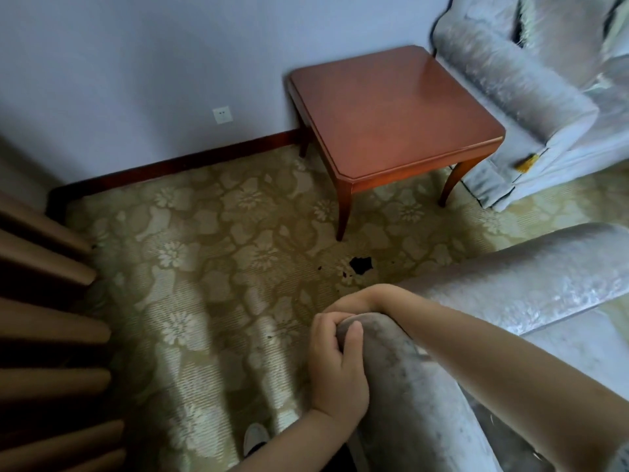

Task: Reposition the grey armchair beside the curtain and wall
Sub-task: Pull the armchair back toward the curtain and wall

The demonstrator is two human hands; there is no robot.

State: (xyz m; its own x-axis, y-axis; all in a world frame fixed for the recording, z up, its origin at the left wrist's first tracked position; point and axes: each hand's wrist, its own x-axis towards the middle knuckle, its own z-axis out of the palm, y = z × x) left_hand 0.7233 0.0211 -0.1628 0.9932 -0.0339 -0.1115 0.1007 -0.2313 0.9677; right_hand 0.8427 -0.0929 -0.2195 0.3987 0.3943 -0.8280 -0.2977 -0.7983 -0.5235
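The grey armchair point(510, 287) fills the lower right, its rolled arms pointing toward the carpet. My left hand point(335, 366) grips the front end of its near arm, fingers curled over the rounded tip. My right hand point(354, 301) reaches across that arm and curls round its far side at the tip; its fingers are mostly hidden. The brown curtain point(44, 328) hangs in folds along the left edge. The pale wall point(153, 63) with a dark skirting board runs behind.
A square wooden side table point(391, 107) stands against the wall. A second grey armchair point(531, 97) sits to its right. The patterned carpet point(204, 250) has a dark hole near the armchair. A wall socket point(222, 115) is low on the wall. My shoe point(255, 437) shows below.
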